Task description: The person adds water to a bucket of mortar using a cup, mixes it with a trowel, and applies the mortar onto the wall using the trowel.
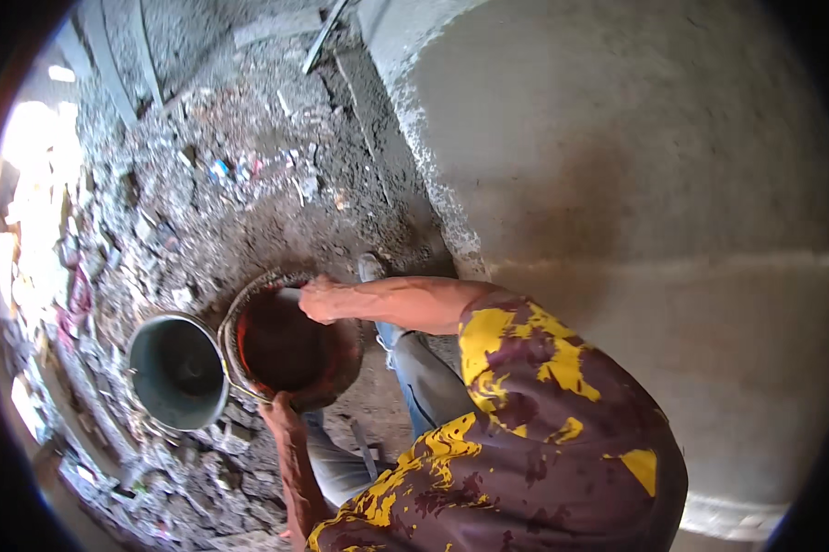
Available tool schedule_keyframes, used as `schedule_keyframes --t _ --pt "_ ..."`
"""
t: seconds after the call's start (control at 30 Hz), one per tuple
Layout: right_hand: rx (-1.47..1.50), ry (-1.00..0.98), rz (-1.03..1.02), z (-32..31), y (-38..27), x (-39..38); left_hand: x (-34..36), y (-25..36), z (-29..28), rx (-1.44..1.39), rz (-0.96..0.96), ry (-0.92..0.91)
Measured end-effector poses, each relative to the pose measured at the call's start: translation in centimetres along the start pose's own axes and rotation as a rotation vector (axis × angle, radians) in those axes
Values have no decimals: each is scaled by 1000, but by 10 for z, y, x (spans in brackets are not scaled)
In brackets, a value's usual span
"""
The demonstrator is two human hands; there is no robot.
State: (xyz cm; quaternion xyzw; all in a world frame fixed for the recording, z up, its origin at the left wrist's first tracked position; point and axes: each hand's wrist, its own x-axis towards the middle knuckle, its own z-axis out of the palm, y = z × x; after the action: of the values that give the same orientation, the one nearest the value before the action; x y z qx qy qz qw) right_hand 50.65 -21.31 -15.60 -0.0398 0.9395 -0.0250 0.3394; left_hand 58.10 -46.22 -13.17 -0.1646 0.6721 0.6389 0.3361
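A dark, mortar-crusted bucket with a reddish interior stands on the rubble in front of me. My left hand grips its lower rim. My right hand is closed at its upper right rim, the arm reaching across from my yellow-and-maroon sleeve. Just left of this bucket is a grey-green bucket, upright, with no hand on it. My jeans and one shoe show beneath my arms.
Broken rubble and litter cover the ground. Grey strips lean at the upper left, near a bright opening at the left edge. A smooth, curving concrete surface fills the right side, its rough edge beside my foot.
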Motion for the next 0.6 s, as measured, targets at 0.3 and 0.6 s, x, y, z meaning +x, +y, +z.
schedule_keyframes --t 0.3,0.6 --pt "1406 -770 -129 13 -66 -115 -82 60 -63 805 903 -153" --pt "405 215 -267 16 -97 -181 -132 74 -52 330 407 -236"
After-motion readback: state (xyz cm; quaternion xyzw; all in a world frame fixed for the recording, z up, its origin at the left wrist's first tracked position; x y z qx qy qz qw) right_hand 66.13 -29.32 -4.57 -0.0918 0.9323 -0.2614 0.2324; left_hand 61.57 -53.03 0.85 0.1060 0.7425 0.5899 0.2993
